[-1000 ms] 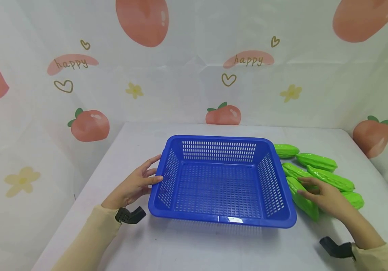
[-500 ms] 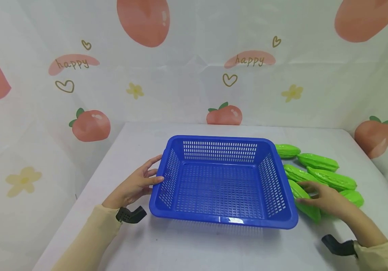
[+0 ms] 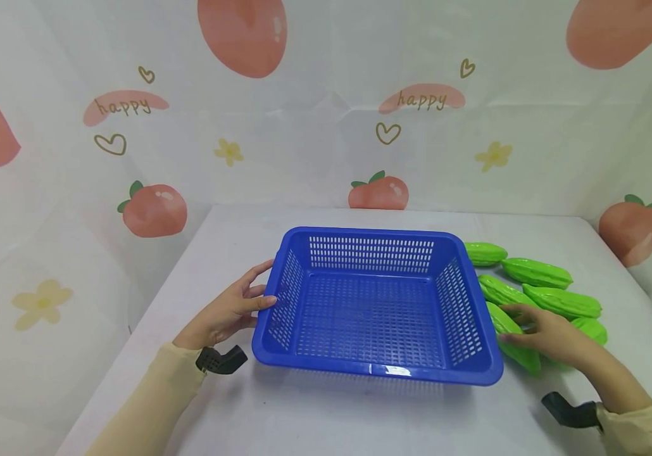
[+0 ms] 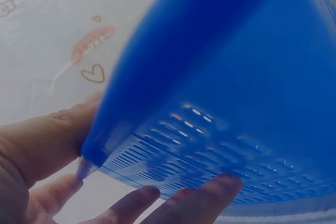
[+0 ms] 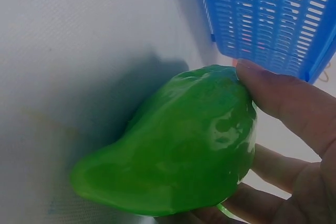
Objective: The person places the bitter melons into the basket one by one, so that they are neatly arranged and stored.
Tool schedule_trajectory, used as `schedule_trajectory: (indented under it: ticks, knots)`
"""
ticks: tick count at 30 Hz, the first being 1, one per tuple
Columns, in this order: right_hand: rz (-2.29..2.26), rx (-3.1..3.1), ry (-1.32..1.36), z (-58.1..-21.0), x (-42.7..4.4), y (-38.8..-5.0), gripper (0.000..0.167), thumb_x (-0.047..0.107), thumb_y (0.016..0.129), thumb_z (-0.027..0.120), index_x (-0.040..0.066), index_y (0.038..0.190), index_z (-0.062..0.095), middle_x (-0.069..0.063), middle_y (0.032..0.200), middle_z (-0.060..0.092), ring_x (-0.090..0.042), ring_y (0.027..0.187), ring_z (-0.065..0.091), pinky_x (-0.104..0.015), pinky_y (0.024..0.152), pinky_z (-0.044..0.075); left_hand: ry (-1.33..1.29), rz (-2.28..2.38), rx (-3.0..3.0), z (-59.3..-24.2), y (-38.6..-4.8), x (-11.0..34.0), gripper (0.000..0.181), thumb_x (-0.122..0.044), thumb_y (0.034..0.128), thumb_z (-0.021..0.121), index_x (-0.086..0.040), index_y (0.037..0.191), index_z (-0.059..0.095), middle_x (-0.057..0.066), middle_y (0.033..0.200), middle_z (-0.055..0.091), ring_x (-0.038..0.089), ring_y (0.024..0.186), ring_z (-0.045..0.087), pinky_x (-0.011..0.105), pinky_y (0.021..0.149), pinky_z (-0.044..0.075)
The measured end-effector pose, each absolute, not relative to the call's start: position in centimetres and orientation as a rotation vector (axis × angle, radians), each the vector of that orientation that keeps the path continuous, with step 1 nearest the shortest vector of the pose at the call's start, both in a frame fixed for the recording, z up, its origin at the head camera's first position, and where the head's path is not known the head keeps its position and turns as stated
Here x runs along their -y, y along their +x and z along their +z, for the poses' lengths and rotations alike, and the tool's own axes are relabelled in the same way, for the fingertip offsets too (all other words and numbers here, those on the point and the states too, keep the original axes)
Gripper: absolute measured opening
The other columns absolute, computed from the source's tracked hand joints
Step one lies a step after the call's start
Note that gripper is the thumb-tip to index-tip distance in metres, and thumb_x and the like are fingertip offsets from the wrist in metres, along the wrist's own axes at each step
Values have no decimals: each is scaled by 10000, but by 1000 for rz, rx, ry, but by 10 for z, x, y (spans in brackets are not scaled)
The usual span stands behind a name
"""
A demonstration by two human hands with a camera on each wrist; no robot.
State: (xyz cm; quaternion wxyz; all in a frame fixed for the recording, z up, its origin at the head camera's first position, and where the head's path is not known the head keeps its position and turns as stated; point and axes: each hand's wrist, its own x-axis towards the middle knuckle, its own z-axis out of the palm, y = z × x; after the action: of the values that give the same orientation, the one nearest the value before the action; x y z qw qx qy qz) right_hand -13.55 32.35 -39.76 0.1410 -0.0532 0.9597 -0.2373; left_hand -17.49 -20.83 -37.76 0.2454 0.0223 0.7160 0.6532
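Observation:
A blue plastic basket (image 3: 371, 323) with slotted walls stands tilted toward me in the middle of the table, nothing inside it. My left hand (image 3: 228, 313) grips its left rim; in the left wrist view the thumb lies at the rim and the fingertips press the outer wall. To the right of the basket, my right hand (image 3: 551, 335) holds the nearest green bitter melon (image 3: 522, 358) between thumb and fingers. Up close in the right wrist view, the glossy bitter melon (image 5: 178, 150) has its tapered end pointing away from the palm. Some fingers are hidden behind it.
More bitter melons lie beside the basket: one at the back (image 3: 485, 253), another (image 3: 537, 273) near it, others around my right hand. The white table (image 3: 314, 418) ends at a fruit-printed cloth backdrop (image 3: 297, 145).
My right hand has come down slightly and its thumb and fingers have settled round the nearest bitter melon. The left hand and the basket stay as they were.

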Motion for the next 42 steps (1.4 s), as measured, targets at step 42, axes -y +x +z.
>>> schedule_trajectory:
  ticks: [42]
  knots:
    - [-998, -2900, -158, -322, -328, -136, 837, 342, 941, 626, 292, 1566, 71, -420, 1348, 378, -638, 1159, 442, -691, 819, 458, 101, 1778, -1929, -377, -175, 213, 843, -187, 918, 669, -352, 1547, 132, 242, 1440, 441, 298, 1079, 649, 484, 909, 540]
